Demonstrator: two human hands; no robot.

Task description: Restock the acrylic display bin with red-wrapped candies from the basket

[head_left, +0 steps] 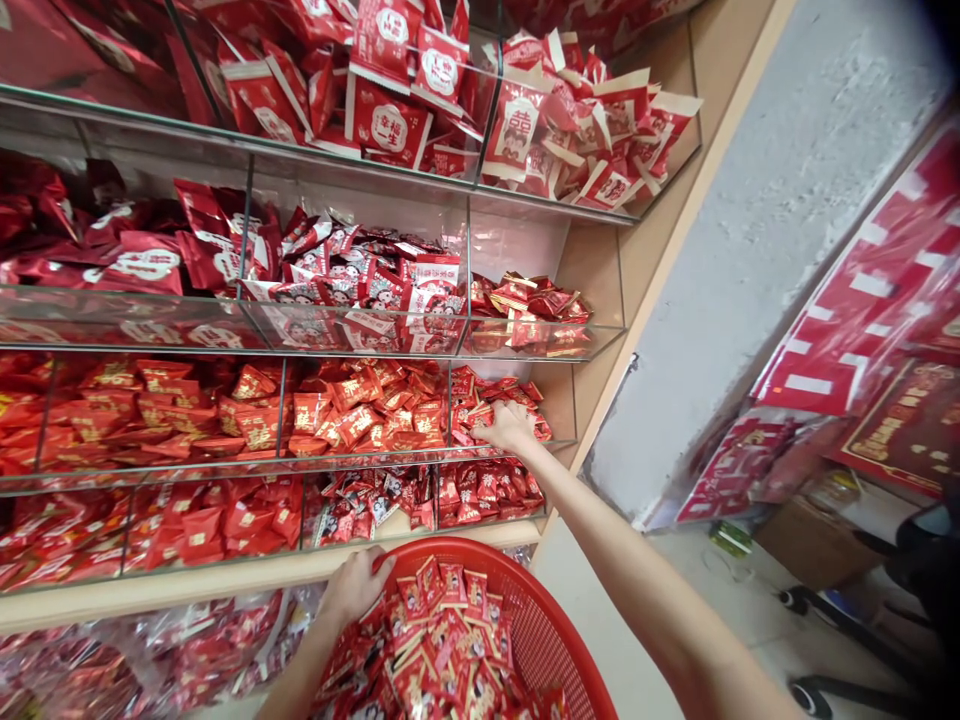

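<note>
While little red packets (450, 640) fill a round red plastic basket (559, 630), the left hand (358, 585) holds its rim.
The right hand (508, 428) touches shiny red packets (463, 382) on the pale wooden shelf (187, 584); I cannot tell if it holds any.

From my end of the feed, I read 幸福一生 on an upper red packet (379, 108) — red characters in a white oval. To its right, 囍 stands on a pale-panelled packet (517, 125). The gold characters on a dark red sheet (911, 410) and the print on packets (450, 640) in the red basket (577, 660) — too blurred or small for me.
</note>
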